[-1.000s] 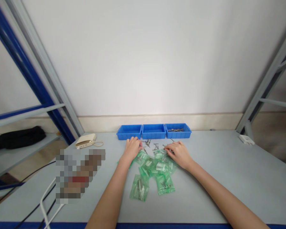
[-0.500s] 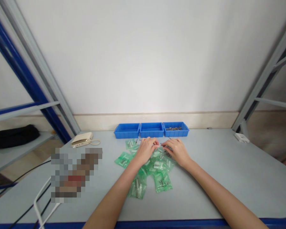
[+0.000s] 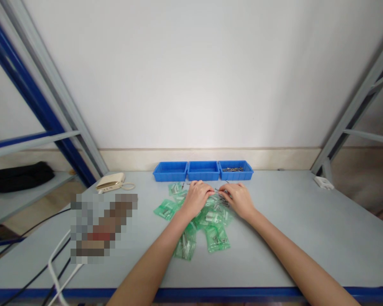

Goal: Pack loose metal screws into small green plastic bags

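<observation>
Over a pile of small green plastic bags, my left hand (image 3: 197, 198) is closed, its thumb and fingers pinched together. What it holds, if anything, is too small to make out. My right hand (image 3: 239, 199) faces it a short gap away, fingertips pinching a thin dark screw (image 3: 216, 190) that points toward the left hand. Loose screws (image 3: 223, 201) lie beneath the right fingers. The green bags (image 3: 217, 239) hold metal screws and white pieces; both hands hide part of the pile.
Three blue bins (image 3: 170, 171) stand in a row behind the pile; the right bin (image 3: 236, 175) contains screws. A cream device (image 3: 111, 182) with a loop sits at left, near a blurred-out item (image 3: 104, 229) and cables (image 3: 55, 276). A white object (image 3: 323, 183) lies far right.
The view has tilted slightly, so the table appears a little higher. The fingertips of my right hand have shifted slightly, and the screw between the hands shows more clearly.
</observation>
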{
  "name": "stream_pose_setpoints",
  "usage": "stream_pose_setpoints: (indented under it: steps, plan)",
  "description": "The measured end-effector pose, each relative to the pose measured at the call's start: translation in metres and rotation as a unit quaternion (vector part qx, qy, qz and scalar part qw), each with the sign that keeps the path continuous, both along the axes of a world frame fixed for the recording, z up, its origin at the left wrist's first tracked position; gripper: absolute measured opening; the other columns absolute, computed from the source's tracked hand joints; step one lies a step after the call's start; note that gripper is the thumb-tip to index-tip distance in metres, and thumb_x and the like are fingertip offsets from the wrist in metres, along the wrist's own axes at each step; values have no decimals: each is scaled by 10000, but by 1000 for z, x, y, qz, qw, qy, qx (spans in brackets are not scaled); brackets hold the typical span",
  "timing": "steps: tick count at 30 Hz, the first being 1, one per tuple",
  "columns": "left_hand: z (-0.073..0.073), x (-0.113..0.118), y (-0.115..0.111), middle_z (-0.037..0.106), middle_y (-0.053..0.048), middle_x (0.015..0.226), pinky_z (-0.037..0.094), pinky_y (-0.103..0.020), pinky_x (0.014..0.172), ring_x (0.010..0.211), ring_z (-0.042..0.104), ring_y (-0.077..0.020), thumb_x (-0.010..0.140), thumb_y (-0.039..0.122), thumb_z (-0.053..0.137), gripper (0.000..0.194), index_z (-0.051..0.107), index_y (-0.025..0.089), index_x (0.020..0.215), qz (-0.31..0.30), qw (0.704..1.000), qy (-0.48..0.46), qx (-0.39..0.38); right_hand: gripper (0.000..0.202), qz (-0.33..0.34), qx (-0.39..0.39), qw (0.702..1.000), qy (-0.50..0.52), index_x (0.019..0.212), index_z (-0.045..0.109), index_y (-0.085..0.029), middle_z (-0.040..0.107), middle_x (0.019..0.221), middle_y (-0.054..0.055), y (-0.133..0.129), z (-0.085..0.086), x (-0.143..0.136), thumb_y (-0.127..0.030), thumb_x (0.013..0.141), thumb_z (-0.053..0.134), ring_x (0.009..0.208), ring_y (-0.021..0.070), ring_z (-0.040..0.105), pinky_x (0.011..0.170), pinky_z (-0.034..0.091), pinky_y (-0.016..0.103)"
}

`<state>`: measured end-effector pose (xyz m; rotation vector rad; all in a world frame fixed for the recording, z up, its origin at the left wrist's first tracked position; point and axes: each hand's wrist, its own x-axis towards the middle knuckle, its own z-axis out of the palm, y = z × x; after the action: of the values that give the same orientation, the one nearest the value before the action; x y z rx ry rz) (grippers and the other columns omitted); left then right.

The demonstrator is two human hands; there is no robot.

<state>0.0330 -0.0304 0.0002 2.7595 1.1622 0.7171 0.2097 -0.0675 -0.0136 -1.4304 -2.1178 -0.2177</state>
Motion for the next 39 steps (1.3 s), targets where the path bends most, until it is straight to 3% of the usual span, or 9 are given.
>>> stream_pose_setpoints:
  steps: [3,8,16,23,30,36,39]
  plan:
    - [-2,2,-2,662,4,906,287,-318,838,895,503,-168,890,295,442,205,625,206,862,-2,1000,3,3,187,30,13,999,-41,889,608,-211,680,846,19,-1,1,1,-277,902,434,780,160,593,710,273,294]
    - [-7,3,-1,651,4,943,290,-302,845,914,508,-160,882,338,454,204,598,200,925,-19,999,-21,16,195,-15,-6,1000,5,827,621,-213,680,757,-5,2,-2,4,-280,895,451,702,144,596,673,276,285]
    - [-7,2,0,652,-9,830,295,-326,845,842,506,-161,914,304,381,283,610,187,796,-2,999,-27,27,159,12,-9,1000,18,909,612,-230,695,825,-14,1,-5,1,-271,893,460,721,143,608,685,285,281]
    - [-9,4,0,627,-9,865,348,-288,773,825,523,-155,888,312,444,186,570,176,873,-49,995,-71,57,249,-6,-39,999,31,821,621,-213,673,701,-16,2,-3,4,-296,915,406,631,135,585,680,306,274]
    - [-7,3,0,615,-18,784,350,-296,734,786,513,-166,901,266,411,235,578,167,769,-30,994,-49,95,204,55,-11,997,44,975,613,-212,688,884,19,8,-13,5,-300,893,449,743,148,605,708,364,265]
    - [-10,5,-1,627,-11,833,354,-284,741,793,528,-153,890,321,435,208,577,169,896,-48,994,-70,66,248,29,-28,997,60,855,650,-213,680,722,10,5,-10,6,-279,904,415,637,146,580,667,379,263]
    - [-10,4,0,637,-13,822,349,-288,743,804,530,-158,900,305,417,226,591,172,843,-51,993,-72,74,258,52,-66,993,83,916,637,-229,674,721,-4,3,-6,4,-290,915,387,612,134,576,660,392,255]
